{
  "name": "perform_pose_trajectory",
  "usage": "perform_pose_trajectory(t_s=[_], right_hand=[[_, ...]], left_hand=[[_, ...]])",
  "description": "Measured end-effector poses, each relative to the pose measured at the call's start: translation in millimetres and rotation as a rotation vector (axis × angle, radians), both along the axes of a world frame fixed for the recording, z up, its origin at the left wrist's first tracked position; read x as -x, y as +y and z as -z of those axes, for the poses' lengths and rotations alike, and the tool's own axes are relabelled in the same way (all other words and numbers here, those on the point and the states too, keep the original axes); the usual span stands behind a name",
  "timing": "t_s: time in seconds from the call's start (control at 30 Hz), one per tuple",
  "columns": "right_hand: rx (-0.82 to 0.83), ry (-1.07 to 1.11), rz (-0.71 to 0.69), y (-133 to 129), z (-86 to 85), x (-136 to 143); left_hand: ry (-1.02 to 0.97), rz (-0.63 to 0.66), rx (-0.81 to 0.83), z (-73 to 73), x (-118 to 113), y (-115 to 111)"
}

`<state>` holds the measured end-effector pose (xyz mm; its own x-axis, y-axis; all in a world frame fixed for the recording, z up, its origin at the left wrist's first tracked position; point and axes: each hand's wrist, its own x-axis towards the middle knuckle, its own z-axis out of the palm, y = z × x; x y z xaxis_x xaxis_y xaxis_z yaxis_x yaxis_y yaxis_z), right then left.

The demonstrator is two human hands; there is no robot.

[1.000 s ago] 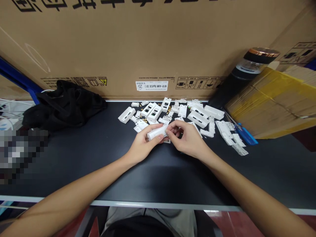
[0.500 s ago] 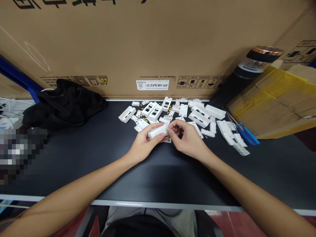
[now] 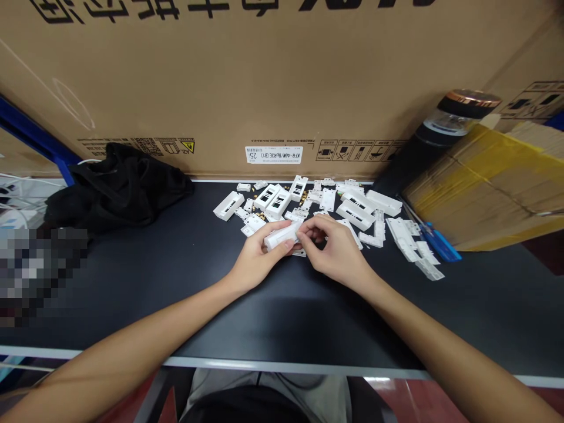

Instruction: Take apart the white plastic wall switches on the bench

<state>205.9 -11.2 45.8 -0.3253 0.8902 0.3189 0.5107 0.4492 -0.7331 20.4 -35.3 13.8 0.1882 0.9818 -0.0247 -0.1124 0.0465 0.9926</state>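
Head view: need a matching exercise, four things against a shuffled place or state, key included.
1. left hand
2. black cloth
3. blue-handled tool
4. black bottle

A. lying right of the scattered white parts
B. copper-coloured top
C. gripping a white piece
D. heaped on the table's left side

Pairs: 1-C, 2-D, 3-A, 4-B

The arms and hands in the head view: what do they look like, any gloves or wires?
The left hand and right hand are human and ungloved. Both forearms are slender and sleeveless where visible, with no cables, watch or markings showing. Some fingers are partly hidden.
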Motion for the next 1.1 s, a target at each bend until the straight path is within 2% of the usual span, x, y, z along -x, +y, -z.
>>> perform_pose_trajectory(t_s=[0.43, 0.57, 0.7, 0.77, 0.9, 1.1], right_hand=[[0.017, 0.008, 0.022, -1.4, 3.4, 1.1], [0.108, 0.077, 0.017, 0.0, 5.9, -0.3], [0.184, 0.167, 0.024, 5.6, 8.9, -5.4], [0.239, 0.211, -0.014, 8.9, 8.5, -8.7], [0.395, 0.351, -0.178, 10.4, 4.2, -11.2], [0.424, 0.411, -0.241, 5.7, -1.4, -7.5]], left_hand=[[0.002, 0.010, -0.001, 0.5, 0.6, -1.2], [-0.009, 0.006, -0.010, -1.0, 0.6, -1.5], [-0.125, 0.019, 0.039, -3.0, 0.5, -2.1], [-0.179, 0.046, 0.049, -3.6, 1.3, -2.3], [-0.218, 0.081, 0.042, -4.8, 2.7, -2.5], [-0.181, -0.006, 0.072, -8.4, -0.7, -1.9]])
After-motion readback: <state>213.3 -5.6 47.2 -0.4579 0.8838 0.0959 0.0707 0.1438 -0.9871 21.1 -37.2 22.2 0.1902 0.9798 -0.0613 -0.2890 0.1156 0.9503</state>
